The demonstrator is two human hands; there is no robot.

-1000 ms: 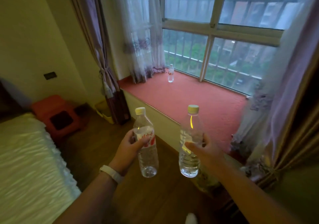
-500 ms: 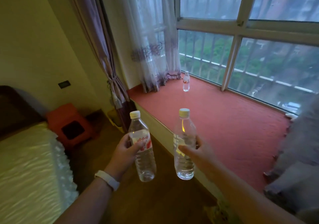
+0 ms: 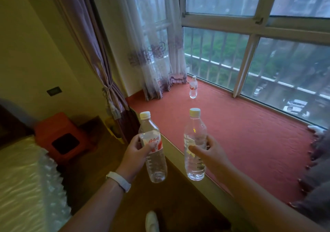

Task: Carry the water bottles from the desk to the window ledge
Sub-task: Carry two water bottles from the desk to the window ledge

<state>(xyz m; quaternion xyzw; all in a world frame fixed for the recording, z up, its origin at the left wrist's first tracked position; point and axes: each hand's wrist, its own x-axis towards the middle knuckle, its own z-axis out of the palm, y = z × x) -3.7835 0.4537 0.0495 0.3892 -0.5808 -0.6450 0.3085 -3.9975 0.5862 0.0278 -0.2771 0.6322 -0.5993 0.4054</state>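
My left hand (image 3: 134, 151) grips a clear water bottle with a red-and-white label (image 3: 153, 149), upright, over the floor just short of the ledge's front edge. My right hand (image 3: 208, 153) grips a second clear bottle with a pale cap (image 3: 195, 142), also upright, above the ledge's near edge. The window ledge (image 3: 241, 135) is covered in red cloth. A third small bottle (image 3: 193, 88) stands on it at the back, near the sheer curtain.
A sheer curtain (image 3: 155, 53) hangs at the ledge's left end, with a tied purple drape (image 3: 107, 81) beside it. A bed (image 3: 23, 183) lies at the left, an orange stool (image 3: 62, 138) behind it. Grey fringed fabric (image 3: 317, 178) covers the ledge's right end.
I have come closer to the ledge, which now fills more of the view. Both hands still carry their bottles upright, and the right bottle now hangs over the ledge's edge.
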